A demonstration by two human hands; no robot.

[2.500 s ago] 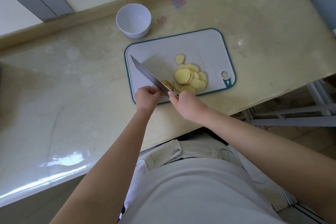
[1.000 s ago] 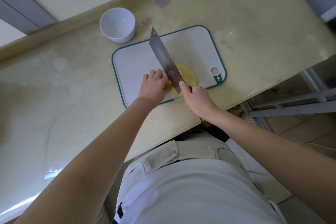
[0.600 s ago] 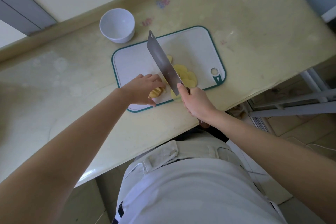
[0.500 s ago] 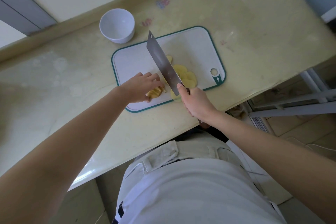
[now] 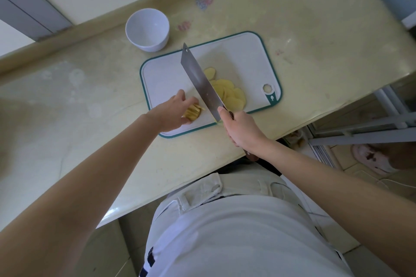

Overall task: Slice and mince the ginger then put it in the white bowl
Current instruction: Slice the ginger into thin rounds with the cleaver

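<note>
Counter (image 5: 67, 119): I see pale yellow stone under both hands, running far out past the left one.
Left arm (image 5: 101, 175): I read it as bare, reaching in from the lower left, wrist bent a little toward the right hand.
Right arm (image 5: 315, 175): bare, coming from the lower right, wrist straight in line with the handle.
Board (image 5: 243, 56): white with a green rim, beneath both hands. Its hang-hole corner sits beyond the right hand, to its outer side.
Knife (image 5: 200, 81): a cleaver, blade tilted and pointing away from the right hand, passing between the two hands.
Bowl (image 5: 147, 29): white, off the board, well beyond the left hand.
Left hand (image 5: 171, 111): palm down, fingers curled over the stack and thumb tucked at its near side, holding it in place.
Right hand (image 5: 242, 128): I see it wrapped firmly around the knife handle, thumb up against the blade's heel.
Slices (image 5: 231, 94): flat ginger rounds overlapping just beyond the right hand, partly behind the blade.
Stack (image 5: 192, 112): ginger cut into strips under the left fingertips, just beside the blade edge.
</note>
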